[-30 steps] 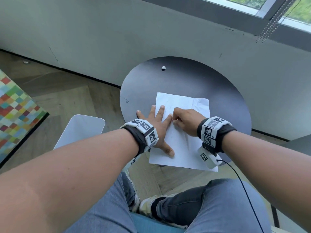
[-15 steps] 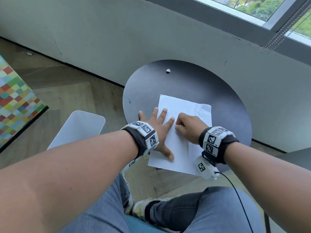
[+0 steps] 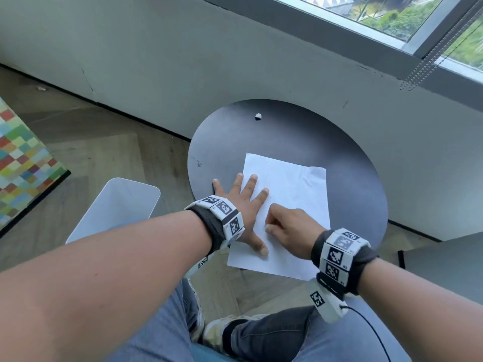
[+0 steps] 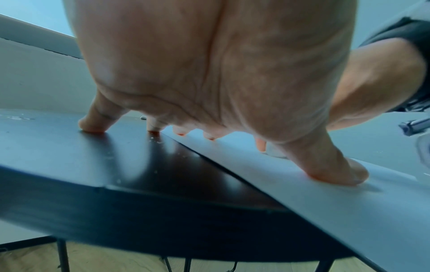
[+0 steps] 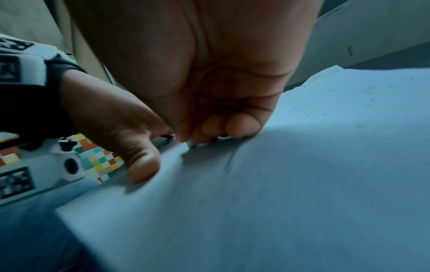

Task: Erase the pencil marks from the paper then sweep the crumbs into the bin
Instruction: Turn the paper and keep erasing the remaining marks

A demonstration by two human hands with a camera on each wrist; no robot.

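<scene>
A white sheet of paper (image 3: 292, 189) lies on a round black table (image 3: 287, 131), its near edge hanging past the rim. My left hand (image 3: 240, 202) lies flat with fingers spread, thumb and two fingers pressing the sheet's left side, the others on the table. My right hand (image 3: 287, 228) is curled on the middle of the paper and pinches a small whitish eraser (image 3: 268, 227) against it. The right wrist view shows the eraser tip (image 5: 192, 144) between the fingertips and faint grey specks on the paper (image 5: 337, 95). In the left wrist view the palm (image 4: 209, 73) arches over the paper's edge (image 4: 325, 193).
A white bin (image 3: 117, 207) stands on the wooden floor left of the table, below its rim. A small white lump (image 3: 258, 116) sits at the table's far side. A grey wall runs behind the table, and a colourful checked mat (image 3: 21, 163) lies far left. My knees are under the near edge.
My right hand has slid nearer along the paper, away from the left fingertips, with the eraser. The left hand has stayed flat on the sheet. The head view has tilted up a little.
</scene>
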